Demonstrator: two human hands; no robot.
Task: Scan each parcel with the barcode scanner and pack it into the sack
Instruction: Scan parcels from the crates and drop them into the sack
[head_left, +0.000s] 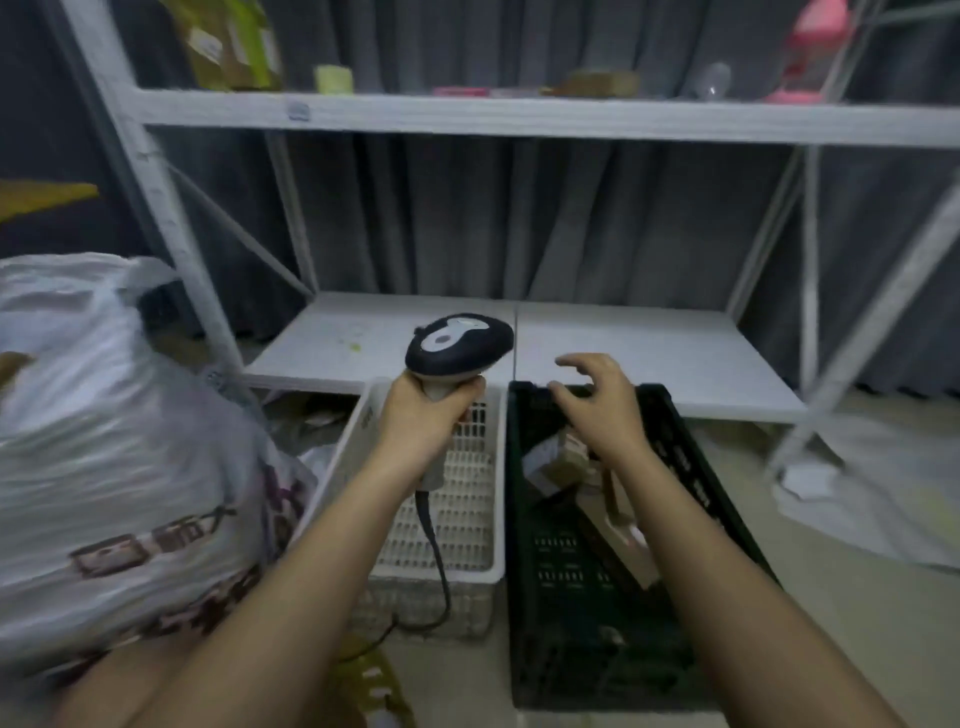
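Left hand: the left hand (423, 415) is wrapped round the grip of the barcode scanner (457, 345), holding it upright over the white crate (358, 441), head tilted forward; its cable (434, 551) trails down across the crate's perforated floor.
Right hand: the right hand (597, 402) holds nothing, fingers spread and loosely curved, hovering over the far end of the black crate (691, 467).
Parcels: small cardboard parcels (558, 457) lie in the black crate, just below and behind the right wrist; blur hides their number and labels.
Sack: a bulging white woven sack (104, 441) with dark printing stands left of the white crate, near the left forearm; its mouth is not clearly visible.
Surroundings: a white metal shelving unit (623, 353) stands behind both crates, with blurred oddments on its upper shelf.
Step in hand: apparently reaching for the next parcel, scanner at the ready.
Next move: likely the right hand must drop into the black crate, grip one parcel, turn its label toward the scanner head, then carry it left across to the sack.
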